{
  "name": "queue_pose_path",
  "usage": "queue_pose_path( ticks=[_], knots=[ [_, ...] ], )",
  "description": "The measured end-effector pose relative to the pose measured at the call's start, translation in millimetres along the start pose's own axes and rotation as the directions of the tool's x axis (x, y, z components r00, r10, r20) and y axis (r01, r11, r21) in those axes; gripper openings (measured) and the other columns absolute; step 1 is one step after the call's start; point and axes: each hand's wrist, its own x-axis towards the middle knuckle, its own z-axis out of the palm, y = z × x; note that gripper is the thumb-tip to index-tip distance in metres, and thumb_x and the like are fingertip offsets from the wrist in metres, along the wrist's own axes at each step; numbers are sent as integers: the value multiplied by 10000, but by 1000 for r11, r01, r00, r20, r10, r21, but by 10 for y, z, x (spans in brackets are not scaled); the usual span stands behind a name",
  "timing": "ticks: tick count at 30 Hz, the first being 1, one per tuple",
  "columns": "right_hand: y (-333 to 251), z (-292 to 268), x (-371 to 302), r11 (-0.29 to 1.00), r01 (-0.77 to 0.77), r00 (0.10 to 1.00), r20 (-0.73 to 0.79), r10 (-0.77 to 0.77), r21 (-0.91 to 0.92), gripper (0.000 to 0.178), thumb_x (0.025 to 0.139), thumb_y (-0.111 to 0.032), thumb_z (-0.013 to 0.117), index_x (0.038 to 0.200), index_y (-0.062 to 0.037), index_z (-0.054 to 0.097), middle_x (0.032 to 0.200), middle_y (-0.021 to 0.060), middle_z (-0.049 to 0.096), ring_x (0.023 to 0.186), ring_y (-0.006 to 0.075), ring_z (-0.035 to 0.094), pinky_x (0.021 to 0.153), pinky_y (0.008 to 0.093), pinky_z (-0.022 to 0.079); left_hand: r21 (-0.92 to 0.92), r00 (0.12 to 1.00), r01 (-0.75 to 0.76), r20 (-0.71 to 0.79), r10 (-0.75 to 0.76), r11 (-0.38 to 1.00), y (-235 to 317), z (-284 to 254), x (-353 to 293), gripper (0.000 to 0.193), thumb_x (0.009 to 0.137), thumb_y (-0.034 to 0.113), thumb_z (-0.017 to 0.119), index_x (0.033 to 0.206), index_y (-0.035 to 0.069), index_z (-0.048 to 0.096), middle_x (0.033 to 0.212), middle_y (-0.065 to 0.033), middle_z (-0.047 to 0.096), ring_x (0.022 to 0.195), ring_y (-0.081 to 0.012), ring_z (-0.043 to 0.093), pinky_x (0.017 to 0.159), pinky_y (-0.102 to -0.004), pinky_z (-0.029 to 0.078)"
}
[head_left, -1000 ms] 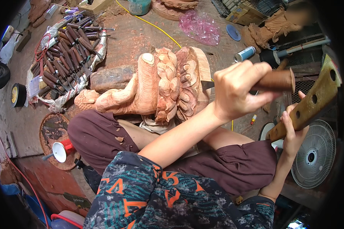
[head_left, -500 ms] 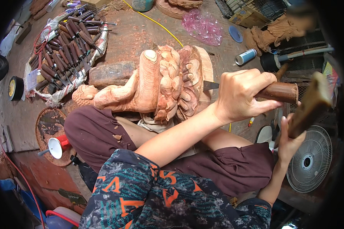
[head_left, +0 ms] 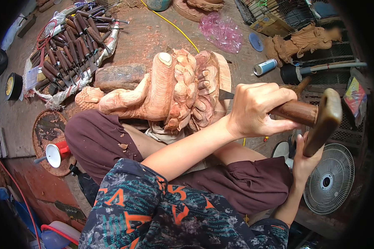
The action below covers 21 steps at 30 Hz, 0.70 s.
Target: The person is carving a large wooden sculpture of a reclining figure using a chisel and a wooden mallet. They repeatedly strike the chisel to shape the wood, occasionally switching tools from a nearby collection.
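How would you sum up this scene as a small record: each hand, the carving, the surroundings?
Left hand: gripping a wood-handled chisel
Right hand: holding a flat striking bar at the chisel handle's end
Carving: wooden figure, head toward the left
Left side: heaped carving tools
Right side: fan

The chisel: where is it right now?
The chisel is right of centre in the head view, in the left hand, between the carving and the brown bar.

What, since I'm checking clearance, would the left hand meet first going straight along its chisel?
The left hand would likely meet the wooden carving at its right end, where the chisel's blade points; depth there is unclear.
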Motion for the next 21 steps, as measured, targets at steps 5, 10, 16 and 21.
queue_pose_path(
  ticks=[5, 10, 16, 21],
  knots=[
    [-3, -89, 101, 767, -61, 975, -126, 183, 639, 470, 854, 25, 601, 1287, 4, 418, 912, 34, 524, 768, 97, 512, 740, 234, 437, 43, 999, 5, 51, -7, 999, 9, -31, -30, 412, 610, 323, 832, 914, 96, 673, 717, -51, 631, 615, -217, 622, 548, -301, 482],
    [-94, -61, -14, 988, -66, 998, -3, 67, 142, 407, 854, 28, 617, 1236, 26, 479, 909, 29, 537, 828, 99, 522, 784, 240, 422, 13, 995, 31, 95, -32, 999, 22, -66, -5, 419, 609, 325, 832, 920, 95, 671, 721, -50, 634, 621, -221, 625, 547, -300, 482],
    [-7, -42, -21, 1000, 12, 1000, -12, -13, -19, 360, 853, -4, 634, 1186, 35, 503, 942, 66, 599, 822, 133, 572, 787, 273, 466, 52, 999, -35, -21, 36, 998, 67, -81, -4, 448, 593, 323, 834, 940, 95, 668, 666, -50, 590, 569, -217, 585, 516, -316, 465],
    [4, -68, 22, 949, 54, 999, -18, -52, 310, 544, 795, -56, 719, 1270, 43, 473, 1298, 140, 502, 1158, 236, 529, 982, 352, 418, 83, 979, -191, 91, 184, 978, 165, 13, 21, 405, 618, 410, 763, 895, 138, 647, 624, -10, 488, 513, -196, 533, 461, -324, 429]
  ],
)
